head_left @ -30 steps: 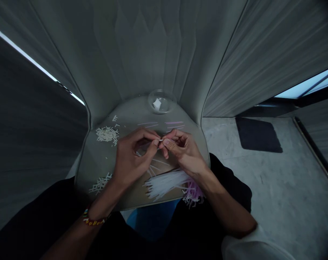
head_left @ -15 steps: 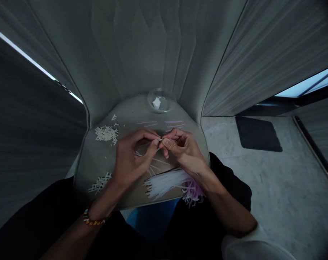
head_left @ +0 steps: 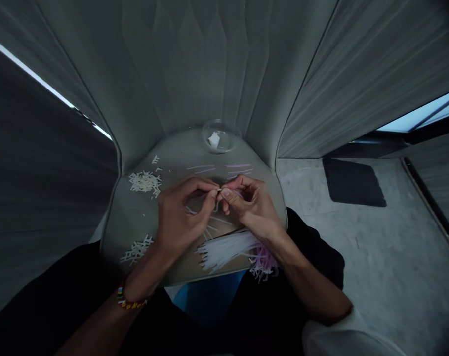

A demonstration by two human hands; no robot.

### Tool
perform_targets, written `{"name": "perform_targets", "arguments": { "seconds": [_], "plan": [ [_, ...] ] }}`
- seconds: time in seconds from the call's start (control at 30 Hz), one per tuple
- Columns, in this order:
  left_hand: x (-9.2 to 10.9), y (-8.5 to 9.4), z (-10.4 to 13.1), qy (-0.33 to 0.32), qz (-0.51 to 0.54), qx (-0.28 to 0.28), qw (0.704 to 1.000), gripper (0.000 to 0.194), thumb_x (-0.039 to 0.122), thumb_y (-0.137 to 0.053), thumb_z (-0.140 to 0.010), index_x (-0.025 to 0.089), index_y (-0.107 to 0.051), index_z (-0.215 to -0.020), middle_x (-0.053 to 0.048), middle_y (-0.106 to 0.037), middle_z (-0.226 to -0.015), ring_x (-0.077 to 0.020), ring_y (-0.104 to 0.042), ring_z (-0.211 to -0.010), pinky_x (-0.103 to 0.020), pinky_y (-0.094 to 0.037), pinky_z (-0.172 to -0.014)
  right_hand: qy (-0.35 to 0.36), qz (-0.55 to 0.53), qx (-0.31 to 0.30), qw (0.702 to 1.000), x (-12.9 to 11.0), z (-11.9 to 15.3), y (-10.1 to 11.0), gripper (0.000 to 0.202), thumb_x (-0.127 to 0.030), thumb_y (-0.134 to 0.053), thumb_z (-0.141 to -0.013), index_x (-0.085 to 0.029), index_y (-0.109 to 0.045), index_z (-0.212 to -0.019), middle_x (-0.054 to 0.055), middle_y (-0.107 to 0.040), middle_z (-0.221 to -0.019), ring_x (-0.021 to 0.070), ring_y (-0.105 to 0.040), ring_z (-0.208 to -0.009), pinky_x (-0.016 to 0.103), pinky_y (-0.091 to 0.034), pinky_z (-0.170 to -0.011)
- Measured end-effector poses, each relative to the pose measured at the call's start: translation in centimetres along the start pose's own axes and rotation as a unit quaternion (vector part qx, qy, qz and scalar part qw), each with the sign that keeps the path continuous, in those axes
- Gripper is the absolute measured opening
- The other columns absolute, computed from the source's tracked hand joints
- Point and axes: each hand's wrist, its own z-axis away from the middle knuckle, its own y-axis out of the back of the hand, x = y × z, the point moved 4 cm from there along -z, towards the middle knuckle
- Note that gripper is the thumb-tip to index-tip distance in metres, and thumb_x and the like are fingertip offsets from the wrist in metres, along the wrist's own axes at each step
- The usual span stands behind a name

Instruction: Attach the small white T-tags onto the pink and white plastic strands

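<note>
Pinching a small pale piece (head_left: pixel 219 190) above the grey chair seat (head_left: pixel 131 215), the person's left hand (head_left: pixel 183 207) and right hand (head_left: pixel 252 201) meet; a dark mat (head_left: pixel 353 182) lies on the floor (head_left: pixel 394 257).

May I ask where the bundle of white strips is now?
In the head view, the bundle of white strips lies near the front of the seat, left of the purple bundle.

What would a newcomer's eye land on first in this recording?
Probably the two hands at the middle of the chair seat, left hand and right hand pinching a tiny pale piece between them. Next, the bright beaded bracelet on the left wrist, then the white strips and pink strips bundled near the seat's front edge.
</note>
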Motion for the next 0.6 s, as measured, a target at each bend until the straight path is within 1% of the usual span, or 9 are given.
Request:
{"name": "perform_targets", "arguments": {
  "seconds": [0.13, 0.27, 0.4, 0.53, 0.6],
  "plan": [
    [0.5, 0.2, -0.1, -0.030, -0.051, 0.006, 0.998, 0.009, 0.016, -0.069, -0.089, 0.023, -0.072, -0.092, 0.000, -0.074, -0.093, -0.0159, -0.071, -0.084, -0.029, -0.060, -0.075, 0.006, -0.004, 0.001, 1.000, 0.0, 0.0, 0.1, 0.031, -0.044, -0.081, -0.082, -0.019, -0.063, -0.084, -0.003, -0.064, -0.066, 0.0101, -0.056, -0.058, 0.026, -0.049, -0.058],
    [1.1, 0.3, -0.2, -0.076, -0.120, 0.003, 0.990, 0.011, 0.015, -0.067, -0.090, 0.025, -0.071, -0.092, 0.001, -0.074, -0.091, -0.0171, -0.071, -0.086, -0.033, -0.058, -0.080, 0.006, 0.009, 0.000, 1.000, 0.1, 0.0, 0.2, 0.029, -0.042, -0.082, -0.081, -0.019, -0.064, -0.083, -0.003, -0.063, -0.065, 0.0100, -0.056, -0.057, 0.025, -0.047, -0.056],
    [1.0, 0.3, 0.0, -0.077, -0.140, -0.003, 0.987, 0.012, 0.015, -0.064, -0.092, 0.025, -0.070, -0.093, 0.001, -0.074, -0.094, -0.0175, -0.070, -0.088, -0.034, -0.057, -0.083, 0.000, 0.016, 0.003, 1.000, 0.2, -0.1, 0.0, 0.031, -0.045, -0.082, -0.080, -0.020, -0.063, -0.082, -0.003, -0.063, -0.067, 0.0104, -0.056, -0.058, 0.026, -0.049, -0.056],
    [0.9, 0.2, 0.2, -0.087, -0.156, 0.011, 0.984, 0.010, 0.015, -0.063, -0.092, 0.024, -0.069, -0.093, 0.000, -0.074, -0.095, -0.0173, -0.070, -0.089, -0.034, -0.057, -0.085, -0.004, 0.026, 0.005, 1.000, 0.3, -0.2, -0.1, 0.033, -0.050, -0.080, -0.081, -0.021, -0.062, -0.080, -0.003, -0.062, -0.066, 0.0108, -0.056, -0.058, 0.027, -0.050, -0.057],
    [0.8, 0.0, 0.1, -0.079, -0.165, 0.003, 0.983, 0.011, 0.016, -0.062, -0.094, 0.024, -0.069, -0.096, -0.001, -0.074, -0.096, -0.0177, -0.070, -0.090, -0.034, -0.057, -0.086, -0.004, 0.020, 0.001, 1.000, 0.4, -0.2, -0.1, 0.033, -0.050, -0.080, -0.081, -0.021, -0.063, -0.081, -0.003, -0.063, -0.066, 0.0108, -0.056, -0.059, 0.026, -0.049, -0.057]
  ]
}}
